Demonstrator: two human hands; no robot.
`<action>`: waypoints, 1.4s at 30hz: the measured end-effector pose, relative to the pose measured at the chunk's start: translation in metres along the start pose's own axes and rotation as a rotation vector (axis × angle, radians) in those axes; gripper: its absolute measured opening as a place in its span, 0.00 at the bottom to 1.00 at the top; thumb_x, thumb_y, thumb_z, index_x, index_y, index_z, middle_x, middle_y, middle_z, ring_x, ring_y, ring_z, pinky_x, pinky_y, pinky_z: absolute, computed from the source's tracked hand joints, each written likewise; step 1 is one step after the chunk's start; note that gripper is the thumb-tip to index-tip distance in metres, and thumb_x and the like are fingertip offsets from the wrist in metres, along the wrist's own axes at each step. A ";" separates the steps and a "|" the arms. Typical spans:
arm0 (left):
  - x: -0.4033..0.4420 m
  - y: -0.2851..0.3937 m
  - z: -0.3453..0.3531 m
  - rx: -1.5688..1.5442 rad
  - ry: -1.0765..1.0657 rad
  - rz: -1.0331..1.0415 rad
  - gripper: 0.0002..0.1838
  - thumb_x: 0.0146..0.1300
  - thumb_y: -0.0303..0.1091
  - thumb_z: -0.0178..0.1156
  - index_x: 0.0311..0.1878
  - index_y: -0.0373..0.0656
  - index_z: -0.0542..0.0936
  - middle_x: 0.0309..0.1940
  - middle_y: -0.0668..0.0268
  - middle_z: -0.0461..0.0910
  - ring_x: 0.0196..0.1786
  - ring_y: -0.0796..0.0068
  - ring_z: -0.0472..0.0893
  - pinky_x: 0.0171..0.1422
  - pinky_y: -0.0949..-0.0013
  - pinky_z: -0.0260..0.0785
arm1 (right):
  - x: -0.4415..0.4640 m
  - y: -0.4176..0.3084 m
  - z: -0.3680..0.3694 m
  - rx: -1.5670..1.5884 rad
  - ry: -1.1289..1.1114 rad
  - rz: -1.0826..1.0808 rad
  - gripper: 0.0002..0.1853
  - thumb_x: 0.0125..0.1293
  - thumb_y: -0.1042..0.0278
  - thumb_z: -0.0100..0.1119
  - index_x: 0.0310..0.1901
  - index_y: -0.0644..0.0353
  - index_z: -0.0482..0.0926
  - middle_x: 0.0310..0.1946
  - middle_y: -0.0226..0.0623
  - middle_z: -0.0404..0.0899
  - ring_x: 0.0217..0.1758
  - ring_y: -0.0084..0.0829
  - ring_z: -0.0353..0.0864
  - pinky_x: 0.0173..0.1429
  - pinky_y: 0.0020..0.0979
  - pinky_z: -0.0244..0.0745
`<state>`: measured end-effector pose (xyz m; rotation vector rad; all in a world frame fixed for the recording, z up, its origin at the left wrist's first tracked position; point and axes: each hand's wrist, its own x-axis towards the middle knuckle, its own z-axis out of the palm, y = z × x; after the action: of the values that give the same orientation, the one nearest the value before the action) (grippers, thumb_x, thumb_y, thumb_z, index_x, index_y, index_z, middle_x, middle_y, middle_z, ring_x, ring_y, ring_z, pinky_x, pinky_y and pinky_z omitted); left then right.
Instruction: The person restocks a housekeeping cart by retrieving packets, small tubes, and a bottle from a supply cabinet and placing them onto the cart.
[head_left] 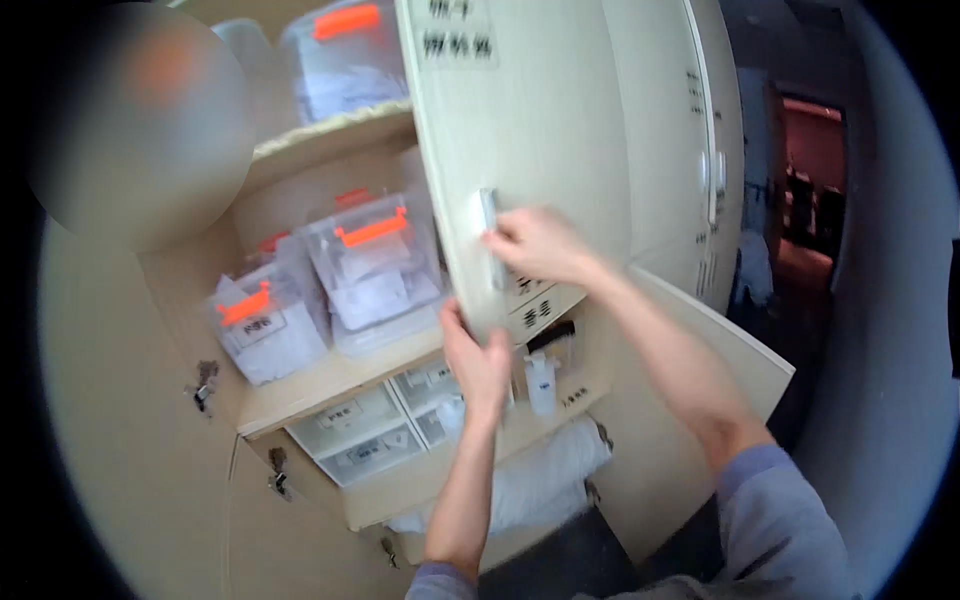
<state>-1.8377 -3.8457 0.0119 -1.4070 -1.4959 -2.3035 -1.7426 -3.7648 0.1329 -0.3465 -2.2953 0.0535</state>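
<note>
A pale wooden cabinet door [550, 120] stands partly open in front of me, with printed labels on its face. My right hand [543, 243] has its fingers closed around the silver door handle [487, 205]. Lower down, my left hand [477, 360] is at the door's bottom corner, its fingers at the edge and its thumb toward the front; blur softens the exact contact. Behind the door, clear plastic bins with orange latches [375, 265] [262, 335] hold white contents on the middle shelf [350, 375].
Another orange-latched bin [345, 75] sits on the upper shelf. Below are clear drawers [360, 430], a white bottle [541, 384] and white folded cloth [530, 480]. A lower door [700, 370] swings out at right. Farther back, a doorway [812, 190] glows red. A blurred circle covers the upper left.
</note>
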 end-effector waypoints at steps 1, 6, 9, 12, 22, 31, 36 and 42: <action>-0.023 0.014 0.000 -0.076 -0.124 0.078 0.25 0.43 0.24 0.54 0.49 0.34 0.67 0.41 0.51 0.72 0.43 0.58 0.74 0.48 0.63 0.66 | -0.026 -0.008 -0.027 0.144 -0.034 0.099 0.18 0.60 0.57 0.50 0.27 0.67 0.76 0.15 0.34 0.72 0.19 0.27 0.72 0.26 0.31 0.69; -0.075 0.058 0.027 -0.279 -0.544 0.388 0.19 0.45 0.25 0.57 0.45 0.35 0.71 0.39 0.53 0.74 0.40 0.60 0.76 0.45 0.66 0.69 | -0.147 0.050 -0.124 0.326 0.200 0.166 0.12 0.61 0.64 0.49 0.31 0.65 0.77 0.23 0.20 0.73 0.28 0.12 0.67 0.31 0.19 0.63; -0.046 0.043 0.057 -0.205 -0.621 0.432 0.15 0.50 0.25 0.53 0.44 0.36 0.75 0.40 0.58 0.77 0.38 0.73 0.75 0.44 0.71 0.68 | -0.195 0.073 -0.161 0.399 0.440 0.357 0.12 0.58 0.68 0.50 0.39 0.67 0.76 0.32 0.26 0.75 0.35 0.16 0.70 0.40 0.21 0.66; 0.012 -0.006 0.093 -0.177 -0.628 0.042 0.17 0.51 0.24 0.54 0.46 0.36 0.75 0.42 0.59 0.78 0.38 0.74 0.76 0.45 0.72 0.68 | -0.235 0.112 -0.191 0.397 0.597 0.587 0.20 0.61 0.67 0.49 0.54 0.66 0.68 0.48 0.35 0.72 0.49 0.24 0.70 0.52 0.26 0.66; 0.123 -0.079 0.107 -0.048 -0.362 -0.230 0.17 0.54 0.30 0.54 0.47 0.33 0.74 0.43 0.61 0.76 0.42 0.76 0.74 0.45 0.73 0.66 | -0.274 0.253 -0.225 0.768 1.046 0.740 0.23 0.65 0.58 0.43 0.56 0.65 0.66 0.50 0.41 0.72 0.51 0.33 0.72 0.55 0.33 0.67; -0.063 -0.102 -0.070 -0.051 -0.786 -0.617 0.09 0.59 0.21 0.51 0.42 0.34 0.76 0.34 0.61 0.79 0.37 0.73 0.79 0.45 0.72 0.71 | -0.412 0.233 -0.131 0.906 0.754 0.836 0.17 0.67 0.54 0.42 0.41 0.60 0.72 0.38 0.39 0.77 0.43 0.31 0.76 0.43 0.28 0.73; -0.086 -0.071 -0.110 -0.060 -0.569 -0.596 0.09 0.58 0.21 0.51 0.41 0.34 0.76 0.34 0.59 0.79 0.36 0.71 0.79 0.44 0.71 0.72 | -0.305 0.097 -0.029 1.007 0.900 0.691 0.36 0.65 0.38 0.28 0.64 0.61 0.54 0.63 0.47 0.57 0.65 0.40 0.59 0.67 0.40 0.53; -0.089 0.033 -0.104 -0.096 -0.668 0.065 0.06 0.48 0.21 0.57 0.32 0.35 0.79 0.26 0.58 0.80 0.30 0.68 0.80 0.35 0.68 0.71 | -0.272 0.003 0.035 0.775 0.481 0.413 0.39 0.61 0.37 0.36 0.65 0.62 0.52 0.66 0.42 0.51 0.70 0.37 0.47 0.71 0.38 0.39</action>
<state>-1.8379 -3.9767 -0.0397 -2.3715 -1.4287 -1.9782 -1.5920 -3.8310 -0.0868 -0.3620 -1.5468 0.9320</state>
